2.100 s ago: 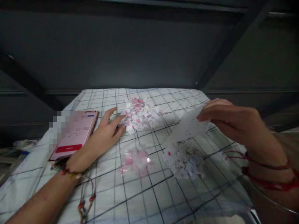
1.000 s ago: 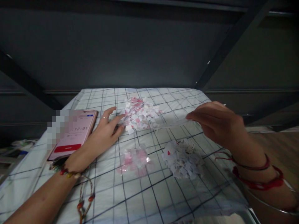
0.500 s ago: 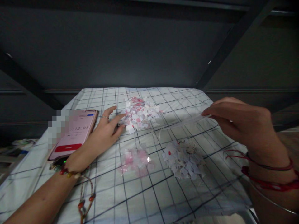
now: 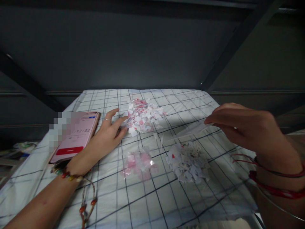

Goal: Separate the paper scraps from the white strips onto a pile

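Note:
My left hand (image 4: 111, 128) rests with fingers apart on the checked cloth, its fingertips at the left edge of a pile of small white and pink paper scraps (image 4: 144, 116). Pinched in my right hand (image 4: 240, 124), over the right side of the cloth, is a thin clear plastic strip (image 4: 188, 131); its outline is blurred. Below the strip lies a pile of whitish paper scraps (image 4: 188, 162) with a few red bits. A smaller heap of shiny pink and clear plastic pieces (image 4: 139, 163) sits to its left.
A phone (image 4: 76, 136) showing a running timer lies left of my left wrist. The white checked cloth (image 4: 107, 197) covers the table. A dark panel (image 4: 133, 51) stands behind it. Two slim pale slivers (image 4: 161, 140) lie near the middle.
My right hand has shifted slightly right and down with the plastic strip, whose far end has swung lower. My left hand and the piles stay in place.

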Motion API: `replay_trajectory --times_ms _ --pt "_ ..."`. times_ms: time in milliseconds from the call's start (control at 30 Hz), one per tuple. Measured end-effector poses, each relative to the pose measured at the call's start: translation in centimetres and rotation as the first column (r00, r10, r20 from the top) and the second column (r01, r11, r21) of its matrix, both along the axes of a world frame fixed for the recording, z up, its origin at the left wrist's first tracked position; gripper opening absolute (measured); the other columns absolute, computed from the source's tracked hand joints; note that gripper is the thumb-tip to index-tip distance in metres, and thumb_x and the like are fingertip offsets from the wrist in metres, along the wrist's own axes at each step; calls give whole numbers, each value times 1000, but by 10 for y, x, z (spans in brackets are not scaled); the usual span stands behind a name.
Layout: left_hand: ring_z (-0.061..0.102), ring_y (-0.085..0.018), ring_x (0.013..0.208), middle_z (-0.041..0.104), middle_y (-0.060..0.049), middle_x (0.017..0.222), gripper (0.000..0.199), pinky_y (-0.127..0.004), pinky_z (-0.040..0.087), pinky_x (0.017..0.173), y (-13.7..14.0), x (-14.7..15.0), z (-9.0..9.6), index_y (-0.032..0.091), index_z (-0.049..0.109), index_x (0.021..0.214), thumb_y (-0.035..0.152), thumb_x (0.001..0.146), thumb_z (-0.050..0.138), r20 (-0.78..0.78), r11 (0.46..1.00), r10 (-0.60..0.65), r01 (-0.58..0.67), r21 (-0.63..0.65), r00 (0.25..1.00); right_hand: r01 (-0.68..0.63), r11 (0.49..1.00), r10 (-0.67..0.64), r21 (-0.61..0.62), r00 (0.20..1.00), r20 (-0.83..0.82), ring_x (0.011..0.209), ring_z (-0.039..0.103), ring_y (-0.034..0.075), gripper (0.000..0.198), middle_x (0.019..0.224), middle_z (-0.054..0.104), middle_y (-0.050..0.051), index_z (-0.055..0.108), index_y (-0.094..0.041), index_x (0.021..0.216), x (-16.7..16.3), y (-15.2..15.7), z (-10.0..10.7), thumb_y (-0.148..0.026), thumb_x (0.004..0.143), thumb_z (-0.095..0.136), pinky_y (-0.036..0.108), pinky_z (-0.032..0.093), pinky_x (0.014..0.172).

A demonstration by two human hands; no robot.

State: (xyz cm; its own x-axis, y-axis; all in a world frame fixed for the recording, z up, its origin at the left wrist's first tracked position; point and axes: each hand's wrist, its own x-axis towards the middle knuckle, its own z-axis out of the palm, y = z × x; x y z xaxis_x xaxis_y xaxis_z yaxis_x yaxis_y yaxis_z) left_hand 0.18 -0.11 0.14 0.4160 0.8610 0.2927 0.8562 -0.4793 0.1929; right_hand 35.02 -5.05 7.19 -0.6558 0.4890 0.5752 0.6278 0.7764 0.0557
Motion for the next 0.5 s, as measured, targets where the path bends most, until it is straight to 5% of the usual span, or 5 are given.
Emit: replay_trajectory --times_ms 167,500 --pt "38 -31 129 28 -13 142 46 -47 38 106 0 1 1 19 50 128 41 91 34 -12 1000 10 -10 0 1000 -68 995 66 -72 998 -24 71 59 12 27 75 63 0 58 -22 90 -13 -1 -4 1 82 46 27 50 64" --pt "39 -31 127 29 -13 142 45 -50 38 106 0 1 1 19 51 126 41 91 36 14 1000 7 -7 1 1000 -115 992 117 42 991 -58 73 58 14 31 76 63 1 56 -21 93 -31 -4 -9 5 79 47 31 50 66"
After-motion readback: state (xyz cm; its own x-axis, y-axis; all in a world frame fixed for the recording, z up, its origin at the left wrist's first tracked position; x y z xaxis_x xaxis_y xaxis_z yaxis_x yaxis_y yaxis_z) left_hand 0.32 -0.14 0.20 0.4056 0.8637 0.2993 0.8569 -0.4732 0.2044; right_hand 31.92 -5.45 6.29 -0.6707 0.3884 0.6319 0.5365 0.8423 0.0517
